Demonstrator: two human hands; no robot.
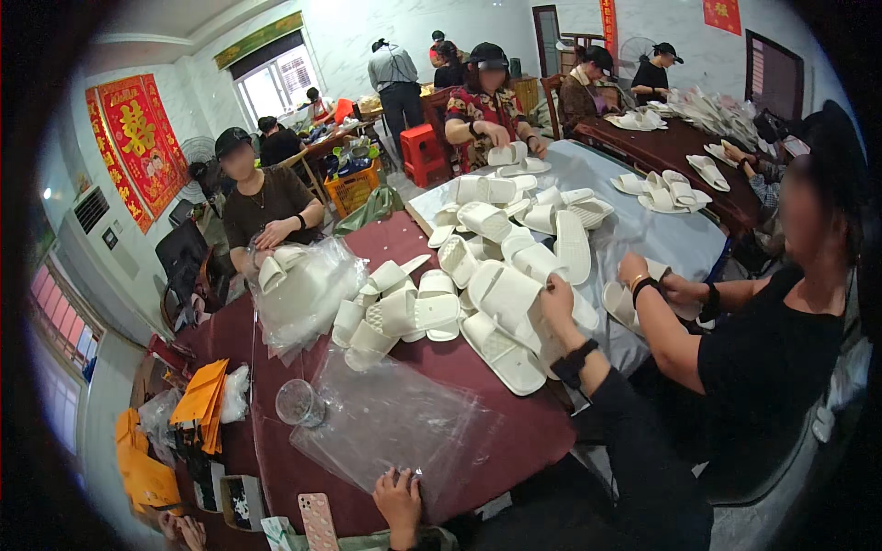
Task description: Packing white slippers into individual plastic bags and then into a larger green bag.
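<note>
My left hand [398, 502] lies on the near edge of a stack of clear plastic bags [404, 409], its fingers spread. Farther to the right, my right hand [557, 303], with a black band at the wrist, grips a white slipper [505, 292] by its side. That slipper is tilted over another white slipper [501, 352] at the front of the pile. More white slippers [482, 220] are heaped beyond, many nested in pairs. A clear round tub [300, 402] stands at the left edge of the bags.
A phone in a pink case [318, 522] lies left of my left hand. Orange packets [200, 395] and a small box [242, 501] are at the left. Opposite, a person [266, 202] handles a bagged pair [303, 285]. Close at my right, another person [763, 340] handles slippers.
</note>
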